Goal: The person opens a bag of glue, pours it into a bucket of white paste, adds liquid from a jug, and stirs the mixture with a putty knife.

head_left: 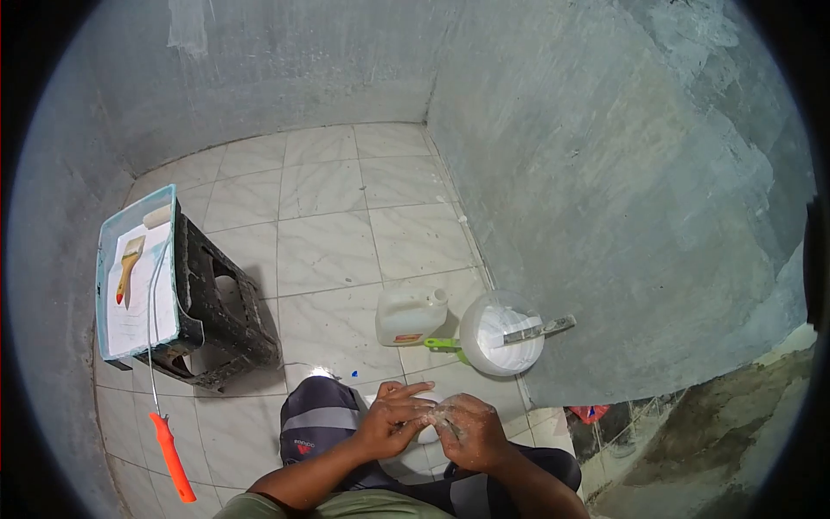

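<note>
My left hand [393, 426] and my right hand [471, 430] meet over my lap with their fingers closed. They pinch at something small that I cannot make out, and a white object [427, 432] shows partly beneath them. Whitish residue marks the back of my right hand. Just beyond them stands a white tub [474, 324] of white material, with a stained scraper [538, 330] lying across it. A green-handled tool [443, 344] sits against the tub's left side. A translucent plastic jug [399, 316] without a visible cap is left of the tub.
At the left, a dark plastic stool [220, 298] bears a light-blue paint tray [179, 259]. In the tray are a paintbrush [129, 264] and a roller [157, 217] whose orange handle [174, 458] hangs over the front. Grey walls [622, 190] enclose the tiled floor [324, 242].
</note>
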Motion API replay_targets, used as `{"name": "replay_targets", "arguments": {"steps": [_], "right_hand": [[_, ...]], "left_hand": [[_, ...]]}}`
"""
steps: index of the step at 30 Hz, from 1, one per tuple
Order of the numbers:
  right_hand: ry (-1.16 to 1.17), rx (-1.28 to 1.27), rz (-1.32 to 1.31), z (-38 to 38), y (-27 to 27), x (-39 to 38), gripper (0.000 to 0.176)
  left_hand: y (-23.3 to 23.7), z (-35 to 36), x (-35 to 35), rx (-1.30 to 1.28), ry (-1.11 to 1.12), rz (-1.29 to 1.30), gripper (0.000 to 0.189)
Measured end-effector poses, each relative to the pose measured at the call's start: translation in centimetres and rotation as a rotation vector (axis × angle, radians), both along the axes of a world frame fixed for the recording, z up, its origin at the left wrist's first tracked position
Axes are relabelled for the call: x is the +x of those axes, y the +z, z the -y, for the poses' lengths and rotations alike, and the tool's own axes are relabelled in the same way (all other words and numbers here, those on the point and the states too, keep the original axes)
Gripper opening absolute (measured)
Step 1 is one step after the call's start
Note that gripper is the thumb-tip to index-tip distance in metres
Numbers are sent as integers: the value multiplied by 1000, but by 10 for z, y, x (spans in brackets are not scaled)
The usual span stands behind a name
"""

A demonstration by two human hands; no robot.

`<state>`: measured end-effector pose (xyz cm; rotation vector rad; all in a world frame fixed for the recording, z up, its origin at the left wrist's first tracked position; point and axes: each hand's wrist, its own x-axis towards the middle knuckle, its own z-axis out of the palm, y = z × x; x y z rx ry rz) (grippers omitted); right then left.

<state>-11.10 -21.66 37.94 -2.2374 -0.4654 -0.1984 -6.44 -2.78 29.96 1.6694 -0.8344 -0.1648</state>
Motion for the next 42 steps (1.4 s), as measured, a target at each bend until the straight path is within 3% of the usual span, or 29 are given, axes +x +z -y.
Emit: {"name": "replay_targets", "arguments": {"steps": [5,7,10,17,20,22,33,34,35,36,38,40,42], "right_hand": [[185,-303,-14,0,27,1,11],[392,-639,193,0,46,1,11],[483,-817,244,-5,68,0,15],[539,-893,175,2,76,6,15],[424,-860,64,8,77,10,14],[441,-960,178,9,83,11,14],[210,-1027,250,31,93,25,8],[-216,-1453,393,62,66,28,4],[-286,-1057,352,107,100,55,6],[-456,-915,249,133,138,59,10],[-646,-828,251,153,197,42,11],[-736,-806,320,170,213,23,10],[-738,-466,109,186,214,-13,7]], "left_hand": [[11,-6,3,23,-45,161,11],[14,-5,4,20,-68,228,8],[18,-2,0,35,-124,295,10],[35,10,-2,9,-98,324,20],[39,16,1,-9,-78,345,24],[43,17,0,-20,-50,329,23],[55,26,8,-79,-69,299,12],[54,24,8,-66,-116,339,11],[51,21,3,-67,-125,346,11],[45,16,-3,-82,-122,274,10],[36,9,-11,-101,-105,192,9],[28,6,-9,-44,-5,135,8],[23,4,-12,10,29,155,7]]}}
